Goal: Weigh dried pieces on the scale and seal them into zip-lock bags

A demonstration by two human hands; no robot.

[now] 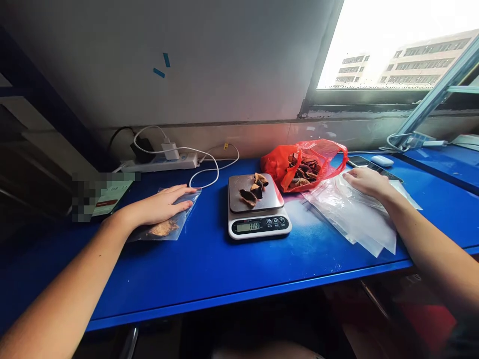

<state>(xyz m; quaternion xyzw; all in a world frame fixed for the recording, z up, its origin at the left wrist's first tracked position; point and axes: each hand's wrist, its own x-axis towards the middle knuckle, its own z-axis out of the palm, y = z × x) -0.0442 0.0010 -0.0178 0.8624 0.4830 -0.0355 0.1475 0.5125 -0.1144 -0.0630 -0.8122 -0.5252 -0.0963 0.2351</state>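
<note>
On the blue desk, a digital kitchen scale [258, 219] carries several curled, dried brown peel-like pieces [249, 196] on its metal plate. Its display is lit and seems to read 10.4. My left hand [160, 205] lies with fingers stretched out over a clear plastic bag [183, 219] that has dried brown pieces inside. On the right, my right hand [366, 182] is at the top of a spread of clear plastic bags [352, 214], fingers bent together at a bag's edge. A red plastic bag [275, 164] behind the scale gapes, showing more dried pieces [305, 169].
A phone or tablet with a lit screen [116, 192] stands at the left. Behind it sits a power strip [179, 162] with a white charger [170, 151] and loose cables. A dark phone [359, 161] and a white earbud case [382, 161] lie beyond my right hand.
</note>
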